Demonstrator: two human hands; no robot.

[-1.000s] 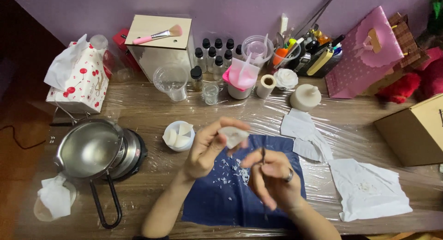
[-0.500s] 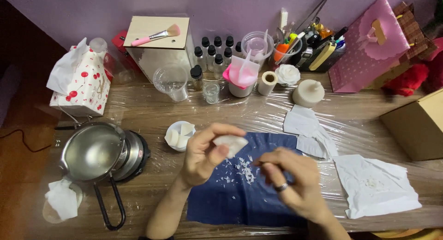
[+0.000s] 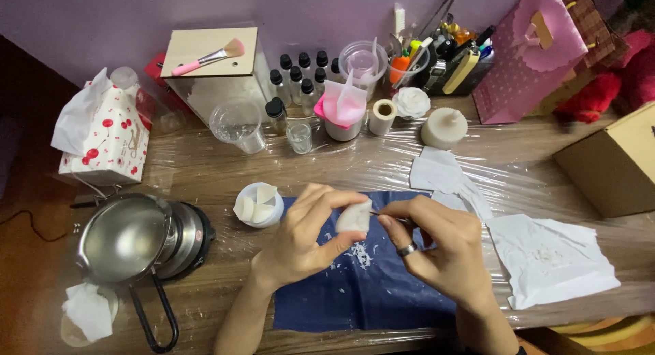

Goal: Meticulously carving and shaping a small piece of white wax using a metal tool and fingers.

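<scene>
- Head view: my left hand (image 3: 307,242) pinches a small white wax piece (image 3: 355,218) above the blue cloth (image 3: 368,293).
- My right hand (image 3: 437,249) grips a thin tool (image 3: 392,217), its tip touching the piece.
- White crumbs (image 3: 358,254) lie below; a white cup (image 3: 258,206) sits nearby.

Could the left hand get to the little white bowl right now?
Probably yes. The bowl sits just beside the left hand with nothing between them, but that hand is busy pinching a white wax piece, so it would need to let go first.
</scene>
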